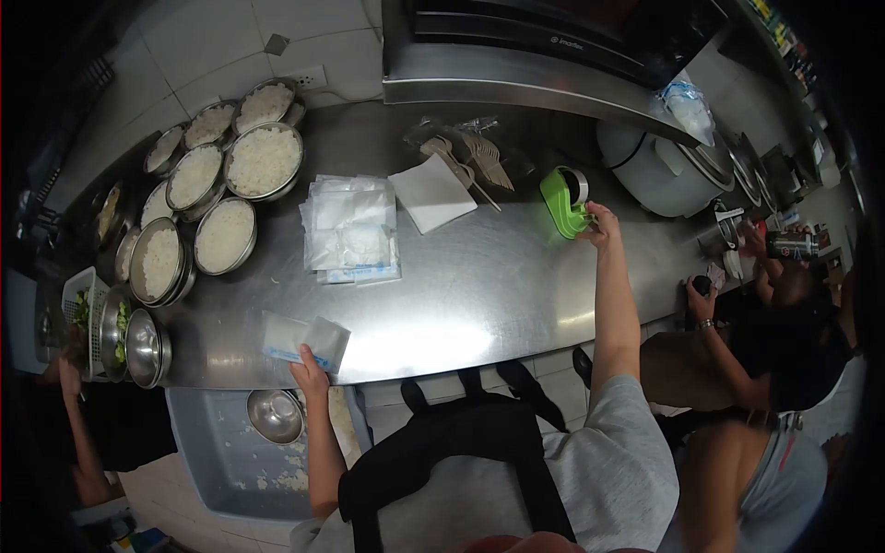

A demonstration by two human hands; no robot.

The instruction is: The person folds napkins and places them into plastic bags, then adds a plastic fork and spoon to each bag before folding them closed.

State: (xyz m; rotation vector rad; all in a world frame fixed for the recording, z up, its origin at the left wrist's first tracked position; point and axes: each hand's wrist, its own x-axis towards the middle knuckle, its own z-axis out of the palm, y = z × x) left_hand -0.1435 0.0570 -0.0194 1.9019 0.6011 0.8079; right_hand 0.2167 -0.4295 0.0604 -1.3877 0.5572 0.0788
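Note:
My left hand (pixel 312 372) pinches a small clear plastic packet (pixel 293 339) with a white napkin and blue print, near the table's front edge. At the far right of the work area, my right hand (pixel 602 227) has its fingers closed at the front end of a green tape dispenser (pixel 557 205), where the tape comes off. The tape roll (pixel 577 187) sits in the dispenser. Between the hands lie a stack of clear plastic packets (pixel 350 226) and a pile of white napkins (pixel 433 195). Behind them are wooden forks (pixel 486 158) and a plastic wrapper.
Several metal bowls of rice (pixel 265 161) crowd the left of the steel table (pixel 442 267). A grey tub (pixel 217 470) with a metal bowl stands below the front edge. A large rice cooker (pixel 659 170) is at the back right. Other people work at both sides.

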